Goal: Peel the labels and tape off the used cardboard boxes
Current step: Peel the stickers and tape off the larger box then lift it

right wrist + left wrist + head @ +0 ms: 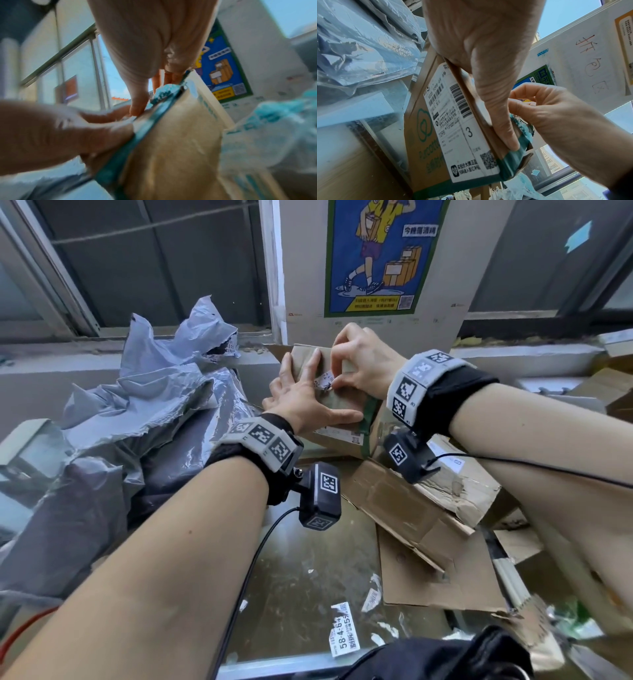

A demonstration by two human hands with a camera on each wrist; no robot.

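Observation:
A small brown cardboard box (346, 405) edged with green tape (369, 419) stands at the back of the table. My left hand (305, 398) lies flat on its upper face with fingers spread and the thumb along the taped edge (511, 159). My right hand (334, 383) pinches a small white printed label (323, 379), partly lifted from that face. A large white shipping label (458, 128) with barcodes is stuck on the box's side. The blurred right wrist view shows the box (171, 148), my left hand (42, 132) and the label scrap (164, 89) by my right thumb.
Crumpled grey plastic mailer bags (137, 412) pile up on the left. Flattened, torn cardboard (428, 525) lies under and right of the box. A peeled label (342, 631) and paper scraps stick to the glass tabletop (301, 577). A blue poster (383, 254) hangs behind.

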